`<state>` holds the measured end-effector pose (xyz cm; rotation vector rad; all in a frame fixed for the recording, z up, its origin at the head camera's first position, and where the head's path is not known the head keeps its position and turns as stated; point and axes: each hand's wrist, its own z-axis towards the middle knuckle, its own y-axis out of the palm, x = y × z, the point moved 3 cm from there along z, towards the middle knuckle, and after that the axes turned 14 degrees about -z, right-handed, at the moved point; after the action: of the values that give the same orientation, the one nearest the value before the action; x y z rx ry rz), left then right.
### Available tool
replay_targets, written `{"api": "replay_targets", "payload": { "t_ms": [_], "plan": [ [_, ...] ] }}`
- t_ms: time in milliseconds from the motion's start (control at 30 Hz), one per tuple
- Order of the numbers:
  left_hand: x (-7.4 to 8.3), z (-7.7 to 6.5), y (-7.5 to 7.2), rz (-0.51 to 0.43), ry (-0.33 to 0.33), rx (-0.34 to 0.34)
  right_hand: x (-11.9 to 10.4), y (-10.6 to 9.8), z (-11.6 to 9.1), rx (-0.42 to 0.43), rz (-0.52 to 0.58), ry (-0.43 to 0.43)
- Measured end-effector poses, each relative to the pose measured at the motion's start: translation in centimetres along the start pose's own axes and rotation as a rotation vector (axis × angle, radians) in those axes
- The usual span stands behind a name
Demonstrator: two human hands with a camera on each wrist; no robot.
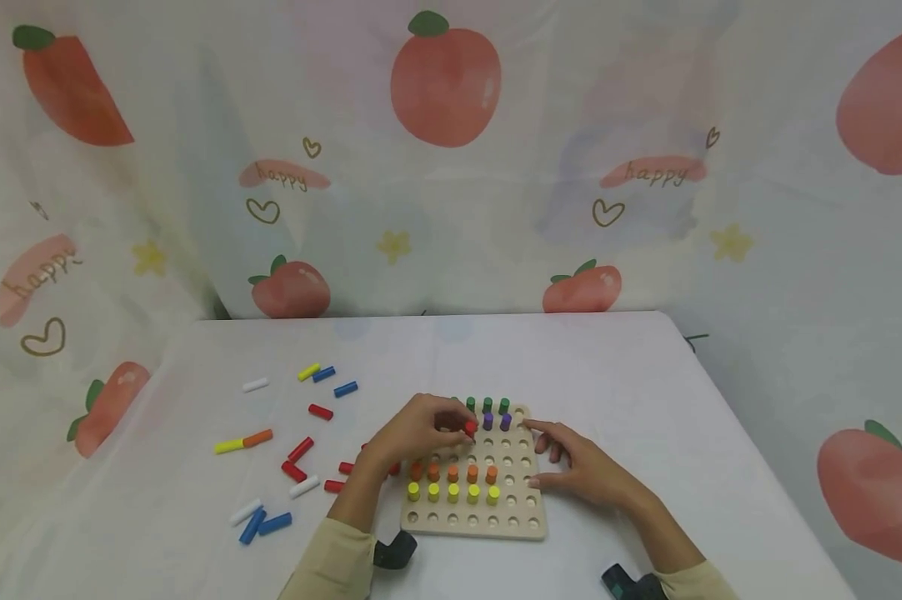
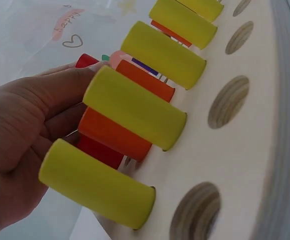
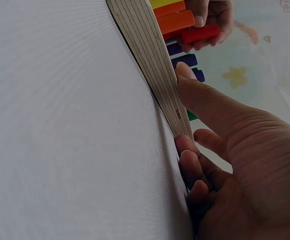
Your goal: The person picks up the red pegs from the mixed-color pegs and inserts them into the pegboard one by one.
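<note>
A wooden pegboard [image 1: 473,527] lies on the table. My left hand [image 1: 419,429] pinches a red peg [image 1: 470,427] over the board's upper half; the right wrist view also shows this red peg [image 3: 202,33] between thumb and fingers. Whether its lower end is in a hole is hidden. Yellow pegs [image 1: 453,493] and orange pegs [image 1: 453,473] stand upright in rows toward the near side. Purple pegs [image 1: 488,422] and green pegs [image 1: 488,405] stand at the far side. Thumb and fingertips of my right hand [image 1: 589,467] touch the board's right edge.
Loose pegs lie left of the board: several red pegs [image 1: 301,450], blue pegs [image 1: 274,523], white pegs [image 1: 304,487], and an orange peg [image 1: 258,438] end to end with a yellow peg [image 1: 229,447]. A printed cloth [image 1: 451,208] hangs behind the table.
</note>
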<state>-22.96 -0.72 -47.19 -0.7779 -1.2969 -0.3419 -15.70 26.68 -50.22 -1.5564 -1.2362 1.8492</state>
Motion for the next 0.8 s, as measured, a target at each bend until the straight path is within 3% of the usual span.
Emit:
{"api": "replay_targets", "payload": {
  "t_ms": [133,800],
  "plan": [
    [-0.7,0.1,0.2,-0.005,0.013,-0.025,0.0,0.0,0.0,0.002,0.002,0.010],
    [-1.6,0.2,0.4,0.035,0.026,0.011,0.2,0.2,0.2,-0.002,0.012,0.016]
  ]
}}
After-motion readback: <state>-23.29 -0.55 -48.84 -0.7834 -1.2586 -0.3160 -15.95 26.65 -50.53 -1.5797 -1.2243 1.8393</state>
